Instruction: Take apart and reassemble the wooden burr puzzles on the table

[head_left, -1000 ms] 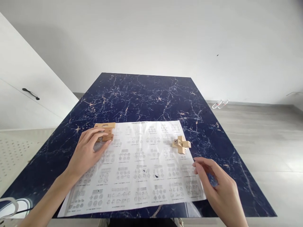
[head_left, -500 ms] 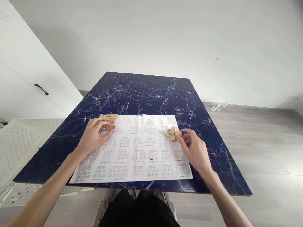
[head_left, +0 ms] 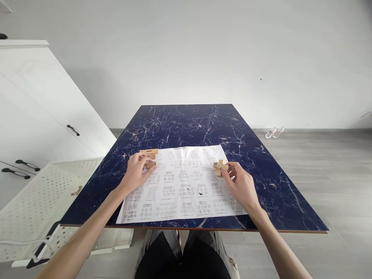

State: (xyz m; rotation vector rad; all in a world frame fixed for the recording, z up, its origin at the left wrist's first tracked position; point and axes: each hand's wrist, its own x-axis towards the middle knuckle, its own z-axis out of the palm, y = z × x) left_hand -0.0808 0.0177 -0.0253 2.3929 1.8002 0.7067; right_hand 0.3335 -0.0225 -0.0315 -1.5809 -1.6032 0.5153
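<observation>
At the upper left of a printed sheet (head_left: 174, 209), my left hand (head_left: 135, 170) curls its thumb and fingers about a brown notched wooden puzzle piece (head_left: 150, 165). Its fingertips partly cover this piece. Just beyond lie a light wooden piece (head_left: 154, 150) with a slot and another wooden piece (head_left: 152, 156). Over the sheet's right side, my right hand (head_left: 241, 184) pinches a cluster of interlocked wooden puzzle pieces (head_left: 218, 166) between thumb and fingers. Dark marks show on one block end. The fingers hide its right part.
The sheet lies along the near edge of a blue marbled table (head_left: 186, 124). At the left, a white perforated basket (head_left: 62, 170) stands lower than the tabletop, with a small wooden piece (head_left: 76, 190) in it. A white cabinet (head_left: 55, 100) and the wall are beyond.
The view has shifted, showing more of the cabinet and basket at the left. Both hands keep nearly the same places on the sheet, and the right still holds the cluster.
</observation>
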